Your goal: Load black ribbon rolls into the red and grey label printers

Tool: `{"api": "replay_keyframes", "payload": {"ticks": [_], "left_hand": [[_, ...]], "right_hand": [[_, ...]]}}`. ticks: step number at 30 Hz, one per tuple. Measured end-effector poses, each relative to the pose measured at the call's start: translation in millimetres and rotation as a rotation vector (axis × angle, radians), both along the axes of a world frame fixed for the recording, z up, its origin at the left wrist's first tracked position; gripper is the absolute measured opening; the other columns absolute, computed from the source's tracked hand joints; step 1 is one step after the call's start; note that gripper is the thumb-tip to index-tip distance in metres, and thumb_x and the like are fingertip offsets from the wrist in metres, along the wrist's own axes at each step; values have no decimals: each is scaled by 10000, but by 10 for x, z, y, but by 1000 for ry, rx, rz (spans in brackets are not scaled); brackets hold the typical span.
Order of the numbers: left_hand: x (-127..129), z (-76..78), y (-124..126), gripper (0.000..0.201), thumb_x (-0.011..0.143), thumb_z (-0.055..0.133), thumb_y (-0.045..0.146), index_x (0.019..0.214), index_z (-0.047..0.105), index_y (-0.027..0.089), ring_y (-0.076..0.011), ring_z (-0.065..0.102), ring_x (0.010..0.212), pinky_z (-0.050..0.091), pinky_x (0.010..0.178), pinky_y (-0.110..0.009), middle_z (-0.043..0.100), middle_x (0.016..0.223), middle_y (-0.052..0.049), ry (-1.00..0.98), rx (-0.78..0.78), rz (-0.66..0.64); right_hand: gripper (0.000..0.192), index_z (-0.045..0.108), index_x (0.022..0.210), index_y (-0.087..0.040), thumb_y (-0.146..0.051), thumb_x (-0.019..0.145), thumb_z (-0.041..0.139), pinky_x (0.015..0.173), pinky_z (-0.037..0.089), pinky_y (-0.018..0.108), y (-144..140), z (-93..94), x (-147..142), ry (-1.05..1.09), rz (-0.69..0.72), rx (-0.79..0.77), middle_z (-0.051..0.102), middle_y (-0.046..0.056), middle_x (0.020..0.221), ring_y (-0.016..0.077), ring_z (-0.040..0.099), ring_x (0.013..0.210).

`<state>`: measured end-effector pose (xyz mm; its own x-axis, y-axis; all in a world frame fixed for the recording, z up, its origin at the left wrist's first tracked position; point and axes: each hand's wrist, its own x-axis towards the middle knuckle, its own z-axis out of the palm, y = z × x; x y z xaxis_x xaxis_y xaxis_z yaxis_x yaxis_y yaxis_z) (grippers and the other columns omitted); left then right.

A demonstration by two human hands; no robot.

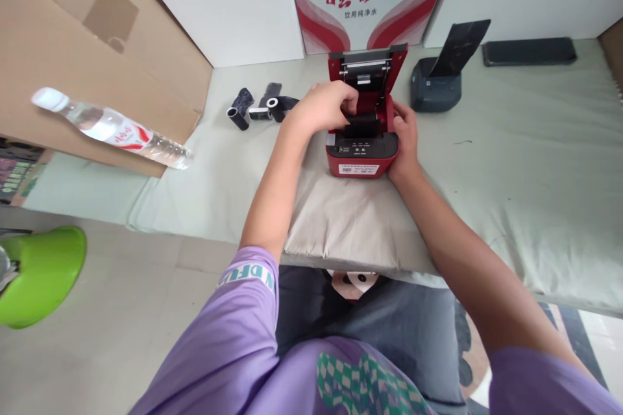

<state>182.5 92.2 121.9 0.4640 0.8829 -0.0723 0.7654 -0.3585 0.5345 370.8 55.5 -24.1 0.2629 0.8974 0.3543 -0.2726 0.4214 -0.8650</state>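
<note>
A red and black label printer (363, 165) stands in front of me on the cloth-covered surface, its lid (368, 68) raised. My left hand (331, 106) reaches into it from the left with curled fingers, beside a black roll (363, 124) lying in the compartment. What its fingertips hold, if anything, is hidden. Around the printer's right side wraps my right hand (405, 139), gripping the casing. Left of the printer lie several small cores with black ribbon (277, 106).
A dark device with an upright black flap (435, 87) stands right of the printer, a long black bar (530, 52) beyond it. A water bottle (117, 131) leans by a large cardboard box (121, 58). Behind stands a white and red carton (365, 19). A green stool (43, 272) is lower left.
</note>
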Motion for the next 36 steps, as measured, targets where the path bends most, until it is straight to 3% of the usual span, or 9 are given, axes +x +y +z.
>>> {"api": "replay_keyframes", "payload": {"ticks": [5,11,17,21,28,36], "left_hand": [[92,-82,-25,96,833,717,133,862,759,215,-359,658,1310,409,1251,-506,773,933,-78,131,160,-35],[96,-159,14,127,867,724,189,942,822,221,-382,590,1385,363,1269,-525,788,979,-115,136,168,-80],[165,-27,-75,224,918,669,256,1030,861,222,-346,659,1321,388,1242,-493,826,1071,-123,230,142,-74],[219,42,-130,288,947,615,240,1076,871,217,-317,706,1216,412,1191,-481,844,1028,-123,322,147,-77],[294,80,-172,374,942,581,146,1146,889,207,-359,654,1287,418,1157,-492,828,1071,-157,458,136,-85],[253,142,-187,375,968,576,144,1204,863,198,-328,626,1301,389,1222,-468,803,1084,-133,455,91,-122]], "right_hand": [[639,729,1230,-311,-800,826,803,1284,509,545,0,3,-4,29,11,-9,753,38,1352,274,696,1345],[666,728,1215,-343,-853,796,816,1283,526,557,29,-13,11,2,-4,-13,774,15,1336,279,699,1355],[669,738,1238,-316,-823,810,822,1299,519,561,21,-17,34,10,10,-7,775,31,1352,285,706,1357],[656,720,1260,-318,-821,845,794,1302,515,580,14,-23,48,-27,14,1,760,42,1373,302,699,1380],[706,701,1279,-338,-894,845,739,1303,513,605,25,-28,65,-106,9,1,741,50,1399,344,653,1464],[708,687,1280,-335,-894,847,731,1295,523,607,40,-46,81,-109,3,1,746,46,1381,331,680,1425]]}}
